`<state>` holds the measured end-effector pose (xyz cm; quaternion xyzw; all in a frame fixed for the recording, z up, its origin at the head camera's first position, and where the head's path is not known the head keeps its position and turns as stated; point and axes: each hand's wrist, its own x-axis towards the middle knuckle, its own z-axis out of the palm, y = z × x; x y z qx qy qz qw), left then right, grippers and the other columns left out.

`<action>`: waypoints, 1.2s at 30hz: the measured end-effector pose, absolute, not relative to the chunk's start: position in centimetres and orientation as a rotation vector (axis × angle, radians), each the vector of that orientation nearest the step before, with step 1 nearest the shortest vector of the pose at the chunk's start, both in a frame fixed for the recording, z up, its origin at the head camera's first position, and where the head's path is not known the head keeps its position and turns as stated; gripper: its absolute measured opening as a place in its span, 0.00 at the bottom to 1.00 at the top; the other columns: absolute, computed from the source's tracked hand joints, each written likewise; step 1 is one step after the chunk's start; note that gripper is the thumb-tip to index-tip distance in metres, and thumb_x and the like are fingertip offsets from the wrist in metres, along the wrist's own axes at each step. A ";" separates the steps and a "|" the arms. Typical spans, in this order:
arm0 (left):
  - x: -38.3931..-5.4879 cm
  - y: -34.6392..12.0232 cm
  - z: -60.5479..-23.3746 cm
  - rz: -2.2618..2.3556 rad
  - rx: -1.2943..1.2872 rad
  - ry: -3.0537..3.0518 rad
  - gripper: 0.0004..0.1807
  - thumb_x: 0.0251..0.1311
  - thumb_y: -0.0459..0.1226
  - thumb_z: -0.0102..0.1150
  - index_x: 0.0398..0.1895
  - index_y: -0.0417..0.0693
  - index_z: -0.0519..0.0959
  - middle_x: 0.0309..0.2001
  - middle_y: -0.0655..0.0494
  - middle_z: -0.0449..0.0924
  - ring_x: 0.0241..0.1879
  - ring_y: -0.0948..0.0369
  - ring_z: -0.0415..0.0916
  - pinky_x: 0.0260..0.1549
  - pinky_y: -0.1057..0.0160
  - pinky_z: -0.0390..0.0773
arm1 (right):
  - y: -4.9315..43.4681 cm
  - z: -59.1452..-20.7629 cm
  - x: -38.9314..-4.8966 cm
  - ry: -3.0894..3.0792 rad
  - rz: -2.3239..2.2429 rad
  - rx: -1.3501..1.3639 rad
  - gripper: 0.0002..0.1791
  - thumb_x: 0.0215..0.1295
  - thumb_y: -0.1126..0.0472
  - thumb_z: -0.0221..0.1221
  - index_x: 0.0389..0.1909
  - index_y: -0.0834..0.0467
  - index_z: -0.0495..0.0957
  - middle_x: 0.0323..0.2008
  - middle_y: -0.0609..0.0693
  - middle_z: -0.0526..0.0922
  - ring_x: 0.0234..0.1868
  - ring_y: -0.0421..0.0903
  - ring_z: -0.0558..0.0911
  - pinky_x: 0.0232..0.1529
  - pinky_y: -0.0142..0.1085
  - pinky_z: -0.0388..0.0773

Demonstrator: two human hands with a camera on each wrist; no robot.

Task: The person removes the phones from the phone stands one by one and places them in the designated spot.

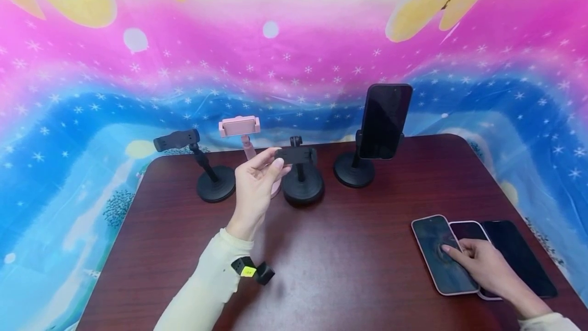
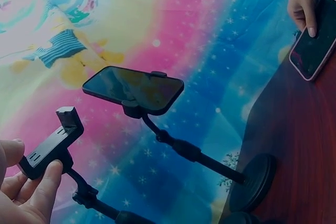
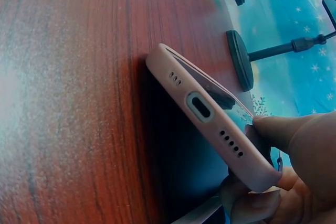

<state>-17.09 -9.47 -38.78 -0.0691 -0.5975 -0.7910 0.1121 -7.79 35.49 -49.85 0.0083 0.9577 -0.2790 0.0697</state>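
Observation:
My left hand (image 1: 254, 188) pinches the clamp (image 1: 297, 156) of a black phone stand (image 1: 303, 188) between thumb and fingers. In the left wrist view that clamp (image 2: 55, 148) holds no phone. At the right, my right hand (image 1: 491, 267) grips a phone in a pale pink case (image 1: 438, 249), thumb on its dark screen and fingers underneath. The right wrist view shows the case's bottom edge with its charging port (image 3: 200, 107), tilted up off the table on one side. A white-rimmed phone (image 1: 469, 230) and a black phone (image 1: 519, 254) lie partly beneath that hand.
Another black stand (image 1: 355, 170) bears an upright phone (image 1: 386, 121) at the back right. To the left are a pink stand (image 1: 240, 126), partly hidden by my left hand, and a black stand (image 1: 216, 184) without a phone. A patterned cloth (image 1: 321, 55) hangs behind the dark red table (image 1: 349, 269).

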 end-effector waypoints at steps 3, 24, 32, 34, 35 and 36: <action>-17.5 -9.3 -38.7 -2.324 -0.203 -1.744 0.17 0.65 0.25 0.61 0.57 0.26 0.78 0.39 0.59 0.84 0.38 0.65 0.87 0.47 0.62 0.87 | 35.6 -49.8 -7.8 2.874 -0.835 0.029 0.26 0.74 0.49 0.58 0.17 0.56 0.63 0.12 0.38 0.54 0.13 0.33 0.55 0.16 0.28 0.55; -19.8 -8.1 -38.9 -2.379 -0.196 -1.704 0.18 0.64 0.22 0.59 0.57 0.23 0.77 0.38 0.58 0.83 0.35 0.66 0.86 0.44 0.62 0.88 | 35.6 -49.7 -7.9 2.830 -0.846 0.033 0.27 0.75 0.48 0.57 0.18 0.56 0.62 0.13 0.39 0.52 0.12 0.34 0.54 0.16 0.28 0.56; -20.5 -7.9 -39.7 -2.371 -0.164 -1.729 0.18 0.64 0.22 0.59 0.57 0.23 0.77 0.36 0.58 0.81 0.33 0.67 0.85 0.43 0.63 0.88 | 35.6 -49.6 -7.9 2.827 -0.847 0.038 0.27 0.75 0.48 0.57 0.18 0.56 0.61 0.13 0.39 0.52 0.13 0.34 0.54 0.15 0.28 0.56; -20.5 -8.0 -39.8 -2.352 -0.148 -1.758 0.18 0.64 0.23 0.60 0.57 0.25 0.77 0.37 0.57 0.82 0.33 0.67 0.85 0.44 0.64 0.87 | 35.6 -49.6 -7.9 2.824 -0.844 0.041 0.28 0.75 0.47 0.57 0.18 0.56 0.61 0.13 0.39 0.52 0.13 0.34 0.54 0.15 0.28 0.56; -20.5 -8.0 -39.9 -2.340 -0.141 -1.773 0.18 0.64 0.23 0.60 0.57 0.26 0.78 0.38 0.55 0.82 0.33 0.67 0.85 0.44 0.64 0.87 | 35.6 -49.6 -7.9 2.823 -0.842 0.043 0.27 0.75 0.47 0.56 0.18 0.56 0.61 0.13 0.39 0.52 0.13 0.34 0.54 0.15 0.28 0.56; -20.5 -8.0 -40.0 -2.327 -0.139 -1.789 0.18 0.64 0.23 0.61 0.57 0.26 0.78 0.39 0.53 0.83 0.34 0.67 0.85 0.44 0.63 0.87 | 35.6 -49.6 -7.9 2.825 -0.841 0.041 0.28 0.75 0.47 0.57 0.18 0.56 0.61 0.13 0.39 0.52 0.13 0.34 0.54 0.16 0.28 0.56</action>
